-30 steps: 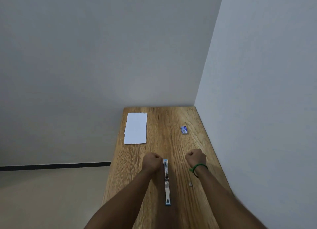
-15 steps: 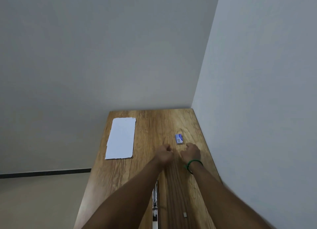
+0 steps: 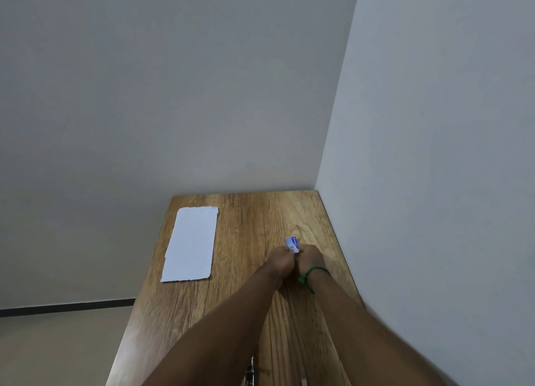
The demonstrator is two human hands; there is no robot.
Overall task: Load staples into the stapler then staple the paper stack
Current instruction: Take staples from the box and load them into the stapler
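Note:
A small blue-and-white staple box (image 3: 291, 243) lies on the wooden table (image 3: 249, 229), toward its far right. My left hand (image 3: 280, 260) and my right hand (image 3: 311, 259) meet at the box's near end with fingers curled around it. A green band circles my right wrist. The white paper stack (image 3: 191, 244) lies flat at the table's far left. Only the tip of the opened stapler (image 3: 251, 371) shows at the bottom edge, between my forearms.
A white wall (image 3: 434, 183) runs close along the table's right edge, and another stands behind its far edge. The table's left edge drops to a beige floor (image 3: 58, 345). A small pale piece (image 3: 303, 382) lies near the bottom edge.
Both hands left the stapler and reached forward to the staple box, closing on its near end. The view tilted up, so the stapler slid almost out of the frame.

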